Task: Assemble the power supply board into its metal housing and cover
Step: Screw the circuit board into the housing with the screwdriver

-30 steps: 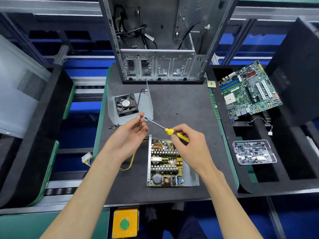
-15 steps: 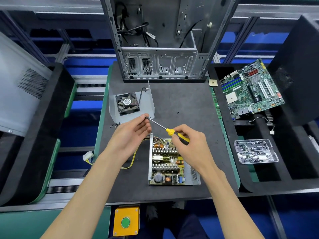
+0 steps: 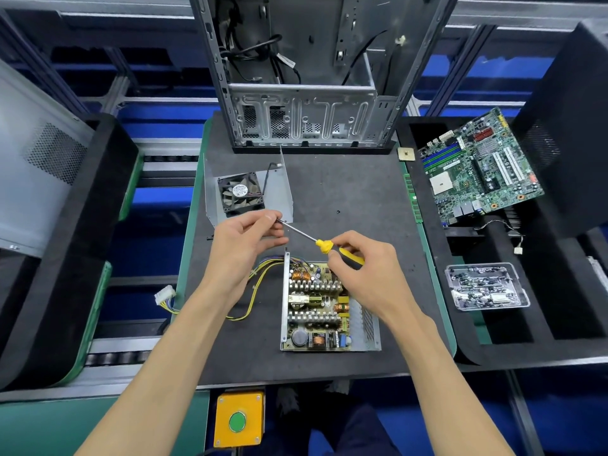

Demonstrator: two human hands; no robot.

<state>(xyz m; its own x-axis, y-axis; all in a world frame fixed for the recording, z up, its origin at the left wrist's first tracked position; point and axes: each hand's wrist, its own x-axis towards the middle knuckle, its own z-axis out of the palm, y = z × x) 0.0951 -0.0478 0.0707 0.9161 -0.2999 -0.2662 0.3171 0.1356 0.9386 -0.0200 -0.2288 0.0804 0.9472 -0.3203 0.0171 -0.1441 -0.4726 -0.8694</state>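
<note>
PSU board (image 3: 314, 306), bristling w/ finned heatsinks & copper coils, sits in its open sheet-metal housing (image 3: 367, 324) at lower center on the dark mat (image 3: 348, 192); flat cover w/ fan (image 3: 260, 192) lies just above-left. Right hand (image 3: 363, 271) curls round the yellow screwdriver (image 3: 324, 246) handle; left hand (image 3: 245, 248) fingertips pinch its slim steel tip.

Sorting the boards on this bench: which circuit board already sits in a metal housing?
The power supply board, in front of the hands, sits inside an open metal housing. The green motherboard on the right lies bare on black foam.
</note>
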